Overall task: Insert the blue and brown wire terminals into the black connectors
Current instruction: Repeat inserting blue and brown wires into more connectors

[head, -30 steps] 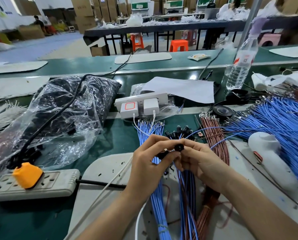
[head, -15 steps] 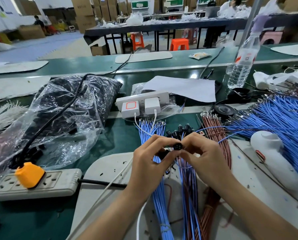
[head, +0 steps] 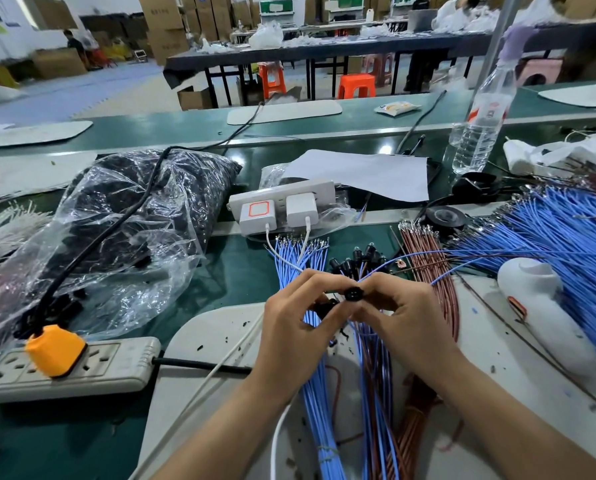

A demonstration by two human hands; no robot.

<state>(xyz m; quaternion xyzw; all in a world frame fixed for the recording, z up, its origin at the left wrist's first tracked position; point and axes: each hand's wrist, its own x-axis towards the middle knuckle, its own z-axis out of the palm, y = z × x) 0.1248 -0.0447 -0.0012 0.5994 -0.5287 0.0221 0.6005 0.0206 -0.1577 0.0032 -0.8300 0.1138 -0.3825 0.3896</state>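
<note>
A small round black connector (head: 354,293) sits between the fingertips of both hands at the centre of the view. My left hand (head: 298,318) pinches it from the left and has another black piece (head: 326,306) under its fingers. My right hand (head: 402,313) pinches the connector from the right, and a blue wire (head: 463,263) arcs out of that hand toward the right. Beneath the hands lie a bundle of blue wires (head: 319,393) and a bundle of brown wires (head: 435,271). Finished black connectors (head: 355,259) on wires lie just beyond the hands.
A large heap of blue wires (head: 566,237) and a white tool (head: 542,306) lie to the right. Left are a plastic bag of black parts (head: 123,216) and a power strip (head: 68,368) with an orange plug. A white charger strip (head: 282,206) and water bottle (head: 480,133) stand behind.
My hands have stayed pressed together on the connector, shifting slightly; the right hand's fingers have closed in nearer to the connector.
</note>
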